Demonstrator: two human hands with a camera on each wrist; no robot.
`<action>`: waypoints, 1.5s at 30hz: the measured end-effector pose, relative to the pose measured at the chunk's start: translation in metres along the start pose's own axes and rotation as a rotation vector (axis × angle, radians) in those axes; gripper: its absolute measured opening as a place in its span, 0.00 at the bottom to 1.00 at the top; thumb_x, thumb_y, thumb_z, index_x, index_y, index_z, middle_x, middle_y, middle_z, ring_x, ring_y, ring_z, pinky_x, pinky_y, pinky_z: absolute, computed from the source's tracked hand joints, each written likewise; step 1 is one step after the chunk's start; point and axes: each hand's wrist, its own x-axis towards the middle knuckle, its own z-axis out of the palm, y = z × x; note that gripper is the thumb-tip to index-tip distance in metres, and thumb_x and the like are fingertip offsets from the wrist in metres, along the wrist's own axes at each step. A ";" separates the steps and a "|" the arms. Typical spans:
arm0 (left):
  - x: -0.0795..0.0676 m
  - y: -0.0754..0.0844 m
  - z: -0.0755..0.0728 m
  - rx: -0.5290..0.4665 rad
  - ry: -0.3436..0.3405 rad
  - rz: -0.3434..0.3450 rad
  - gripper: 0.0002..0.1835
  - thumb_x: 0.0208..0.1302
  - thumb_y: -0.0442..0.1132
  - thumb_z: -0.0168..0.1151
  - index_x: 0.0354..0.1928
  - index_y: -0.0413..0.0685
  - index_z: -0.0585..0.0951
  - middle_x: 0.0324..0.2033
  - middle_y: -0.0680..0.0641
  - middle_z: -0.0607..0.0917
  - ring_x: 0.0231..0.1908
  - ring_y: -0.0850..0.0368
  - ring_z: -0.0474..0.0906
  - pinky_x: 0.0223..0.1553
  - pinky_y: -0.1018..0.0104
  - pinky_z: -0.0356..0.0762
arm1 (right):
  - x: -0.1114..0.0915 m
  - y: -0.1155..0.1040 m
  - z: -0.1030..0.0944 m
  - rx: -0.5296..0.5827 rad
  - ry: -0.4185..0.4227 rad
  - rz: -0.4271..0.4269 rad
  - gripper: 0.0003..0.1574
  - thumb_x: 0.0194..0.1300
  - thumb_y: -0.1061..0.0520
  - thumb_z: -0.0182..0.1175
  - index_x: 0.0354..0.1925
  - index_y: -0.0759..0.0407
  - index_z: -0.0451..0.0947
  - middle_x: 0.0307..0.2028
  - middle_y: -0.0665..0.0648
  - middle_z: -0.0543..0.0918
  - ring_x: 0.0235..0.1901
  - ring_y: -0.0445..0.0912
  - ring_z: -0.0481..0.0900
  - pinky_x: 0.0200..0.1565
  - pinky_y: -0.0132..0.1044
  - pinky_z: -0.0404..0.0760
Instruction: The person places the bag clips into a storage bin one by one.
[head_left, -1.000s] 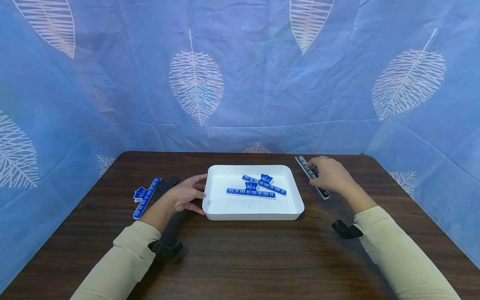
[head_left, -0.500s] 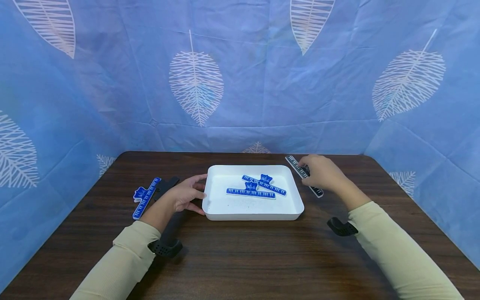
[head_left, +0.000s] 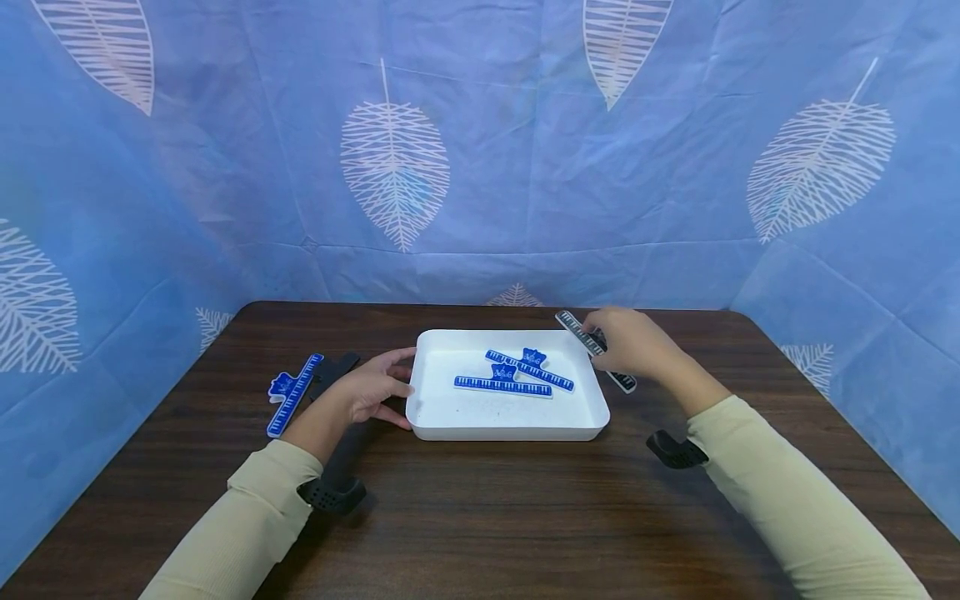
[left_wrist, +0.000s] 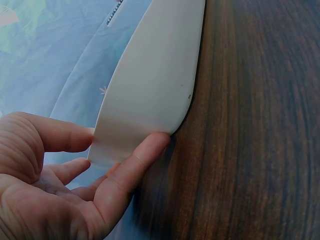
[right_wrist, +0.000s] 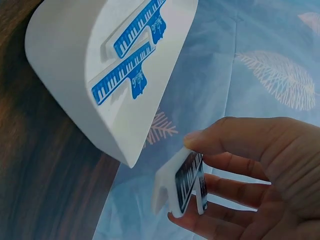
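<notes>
My right hand (head_left: 637, 343) pinches a black-and-white clip with a piano-key pattern (head_left: 576, 327), just off the right side of a white tray (head_left: 480, 434). In the right wrist view the thumb lies on the clip's (right_wrist: 189, 172) top and fingertips are under it. My left hand (head_left: 371, 390) touches the tray's left side with spread fingers; in the left wrist view its fingertips meet the rim and outer wall (left_wrist: 150, 75). Two blue piano-key clips lie inside: the front clip (head_left: 502, 387) and the back clip (head_left: 551, 376), their ends close together.
Left of the tray, another blue clip (head_left: 295, 396) lies on the dark wooden table (head_left: 480, 517), with a black object (head_left: 332, 372) beside it, partly hidden by the left hand. A blue cloth with white leaves (head_left: 480, 167) hangs behind the table.
My right hand has moved left toward the tray, carrying the black-and-white clip. The left hand and the tray have stayed in place.
</notes>
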 end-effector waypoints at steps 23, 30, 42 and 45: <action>0.001 -0.001 0.000 0.002 0.007 -0.003 0.39 0.67 0.21 0.52 0.76 0.53 0.54 0.67 0.35 0.62 0.58 0.31 0.69 0.35 0.42 0.84 | 0.030 -0.028 0.018 0.122 -0.169 -0.182 0.24 0.54 0.60 0.71 0.51 0.58 0.82 0.56 0.62 0.79 0.56 0.57 0.75 0.59 0.56 0.73; 0.000 0.000 0.000 0.000 0.005 -0.006 0.39 0.66 0.22 0.52 0.76 0.54 0.54 0.67 0.35 0.61 0.58 0.31 0.69 0.35 0.42 0.84 | 0.047 -0.039 0.027 0.143 -0.214 -0.233 0.23 0.52 0.62 0.71 0.49 0.56 0.82 0.55 0.59 0.79 0.55 0.55 0.76 0.60 0.52 0.74; 0.001 0.003 0.001 0.002 0.002 -0.023 0.39 0.68 0.23 0.51 0.76 0.56 0.54 0.68 0.36 0.61 0.59 0.32 0.68 0.36 0.42 0.84 | 0.070 -0.056 0.034 0.169 -0.275 -0.262 0.26 0.53 0.63 0.71 0.52 0.56 0.81 0.57 0.58 0.78 0.59 0.55 0.73 0.62 0.52 0.72; 0.000 0.003 0.000 -0.003 0.006 -0.023 0.39 0.68 0.22 0.51 0.76 0.55 0.54 0.68 0.36 0.61 0.59 0.31 0.68 0.36 0.42 0.84 | 0.075 -0.060 0.037 0.162 -0.295 -0.265 0.26 0.53 0.64 0.71 0.52 0.55 0.81 0.58 0.58 0.78 0.60 0.55 0.73 0.62 0.52 0.72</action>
